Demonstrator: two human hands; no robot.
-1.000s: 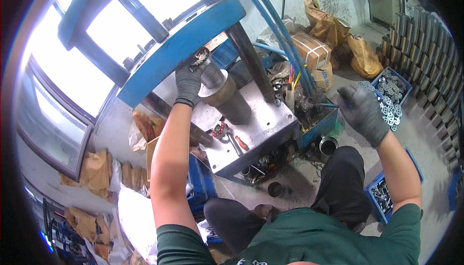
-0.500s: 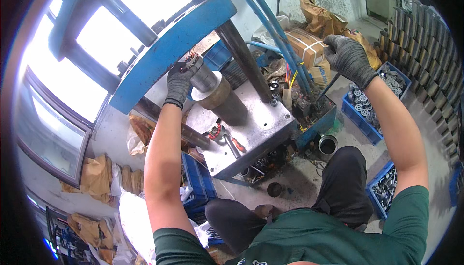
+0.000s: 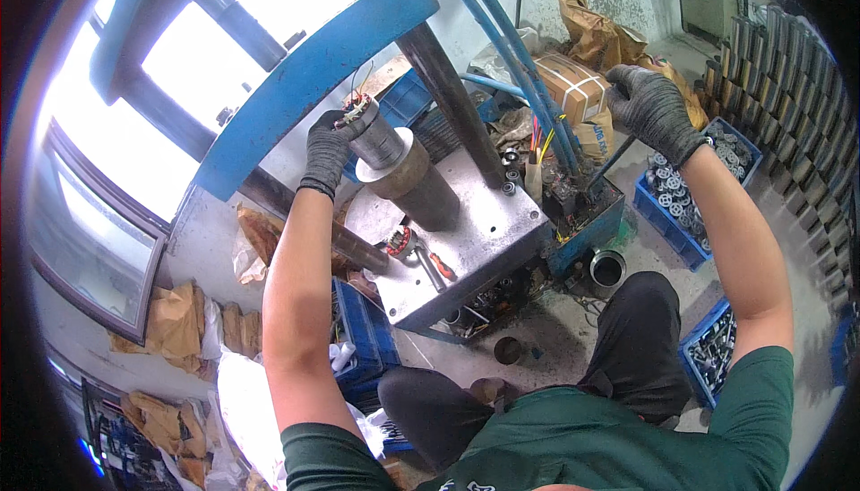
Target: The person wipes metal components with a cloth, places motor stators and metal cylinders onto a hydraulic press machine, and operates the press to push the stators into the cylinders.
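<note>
My left hand (image 3: 326, 150), in a dark grey knit glove, grips the side of a motor stator (image 3: 378, 146) with coloured wires at its top end. The stator sits on a thick metal cylinder (image 3: 417, 188), which stands on the steel bed (image 3: 502, 222) of a blue press. Over it hangs the press's blue crosspiece (image 3: 313, 74), apart from the stator. My right hand (image 3: 657, 113), gloved alike, is closed around the upper end of a dark lever (image 3: 612, 163). On the bed lie another wound part with red edging (image 3: 399, 242) and a red-handled tool (image 3: 441, 265).
Dark press columns (image 3: 452, 106) flank the cylinder. Blue hoses (image 3: 528, 79) run down behind the lever. To the right stand a blue crate of round metal parts (image 3: 674, 233), another crate (image 3: 690, 366) and stacked metal cylinders (image 3: 779, 106). A metal ring-shaped pot (image 3: 607, 269) rests on the floor.
The blue crosspiece has moved up, away from the stator, and more of the wires shows. My left hand has shifted slightly left and down; my right hand stays on the lever.
</note>
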